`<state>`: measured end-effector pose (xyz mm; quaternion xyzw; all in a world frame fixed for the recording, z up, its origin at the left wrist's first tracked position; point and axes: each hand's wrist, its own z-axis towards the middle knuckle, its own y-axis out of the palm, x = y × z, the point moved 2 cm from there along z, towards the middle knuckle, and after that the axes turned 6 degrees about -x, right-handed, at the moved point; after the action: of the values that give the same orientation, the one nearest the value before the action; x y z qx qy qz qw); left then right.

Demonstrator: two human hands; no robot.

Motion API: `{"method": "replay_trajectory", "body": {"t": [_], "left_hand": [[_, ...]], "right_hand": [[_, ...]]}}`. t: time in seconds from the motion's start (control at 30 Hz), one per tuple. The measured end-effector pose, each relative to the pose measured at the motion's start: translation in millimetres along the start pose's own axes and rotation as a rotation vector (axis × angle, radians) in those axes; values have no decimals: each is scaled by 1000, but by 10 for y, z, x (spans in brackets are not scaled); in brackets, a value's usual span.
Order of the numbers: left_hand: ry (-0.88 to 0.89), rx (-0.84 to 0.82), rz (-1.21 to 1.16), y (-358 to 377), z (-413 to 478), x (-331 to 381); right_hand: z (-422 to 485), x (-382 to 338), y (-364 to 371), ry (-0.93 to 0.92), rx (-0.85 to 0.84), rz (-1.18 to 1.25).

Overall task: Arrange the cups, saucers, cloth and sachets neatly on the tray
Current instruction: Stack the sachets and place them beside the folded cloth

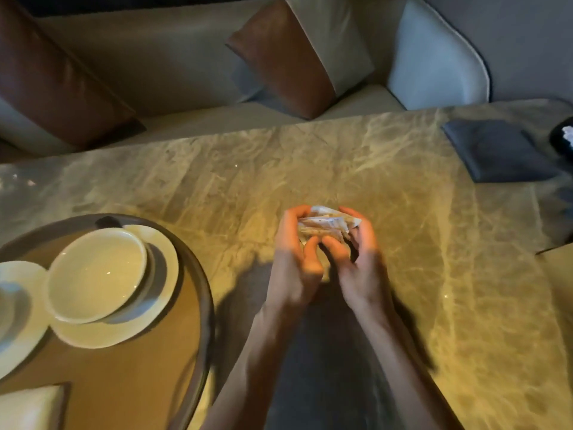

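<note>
My left hand point(294, 268) and my right hand point(361, 262) are cupped together over the marble table, both closed around a bundle of white sachets point(325, 225). To the left lies a round brown tray point(198, 283) with a dark rim. On it a cream cup point(96, 274) rests on a cream saucer point(155, 311). A second cup and saucer point(18, 305) are cut off at the left edge. A folded pale cloth point(28, 408) lies at the tray's lower left corner.
The marble table point(403, 181) stretches to the right. A dark folded napkin point(499, 150) lies at its far right, beside a black object point(562, 135). A sofa with brown cushions point(288, 57) stands behind the table.
</note>
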<state>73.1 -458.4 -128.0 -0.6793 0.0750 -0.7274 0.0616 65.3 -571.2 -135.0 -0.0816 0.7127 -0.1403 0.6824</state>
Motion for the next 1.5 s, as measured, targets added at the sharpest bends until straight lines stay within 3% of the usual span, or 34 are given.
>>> {"method": "replay_trajectory", "body": {"t": [0.23, 0.5, 0.7, 0.83, 1.03, 1.23, 1.5], "left_hand": [[76, -28, 93, -21, -19, -108], [177, -30, 319, 65, -78, -16], [178, 1, 394, 75, -78, -1], [134, -8, 363, 89, -81, -4], [136, -21, 389, 66, -79, -1], [169, -57, 391, 42, -103, 0], [100, 11, 411, 42, -102, 14]], "right_hand": [[-1, 212, 36, -136, 26, -142], [-44, 137, 39, -422, 4, -315], [-42, 196, 104, -387, -20, -465], [-47, 185, 88, -305, 28, -348], [-91, 122, 90, -302, -96, -444], [-98, 157, 84, -287, -3, -441], [-84, 169, 86, -306, -24, -484]]}}
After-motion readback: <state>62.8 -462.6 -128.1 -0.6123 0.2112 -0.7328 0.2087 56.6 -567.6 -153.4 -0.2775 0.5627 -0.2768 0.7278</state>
